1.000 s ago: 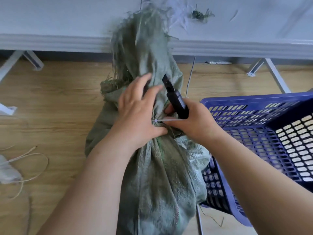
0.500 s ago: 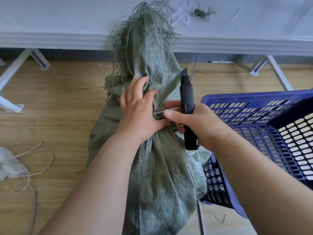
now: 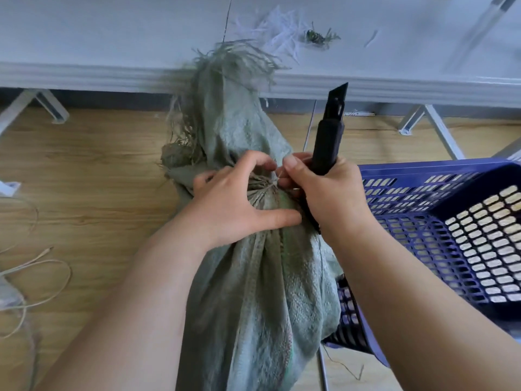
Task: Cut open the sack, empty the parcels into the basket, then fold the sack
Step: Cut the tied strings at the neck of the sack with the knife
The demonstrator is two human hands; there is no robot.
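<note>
A grey-green woven sack point(image 3: 262, 292) stands on the wooden floor, its frayed neck gathered and tied with a thin pale string point(image 3: 272, 185). My left hand point(image 3: 234, 204) lies on the neck, its fingers curled around the tied knot. My right hand point(image 3: 324, 193) grips a black utility knife point(image 3: 328, 136) upright, blade pointing up and away, while its thumb and finger pinch the string end at the knot. A blue perforated plastic basket point(image 3: 451, 221) stands right of the sack, touching it. No parcels are visible.
A white table point(image 3: 112, 38) with loose fibre scraps point(image 3: 318, 36) runs across the top; its white metal legs point(image 3: 431, 128) stand on the floor. Cut pale strings point(image 3: 33, 277) lie on the floor at the left.
My right hand turned the knife from slanting at the knot to upright with the blade up. My left hand opened its grip around the knot, and fingers now pinch the string.
</note>
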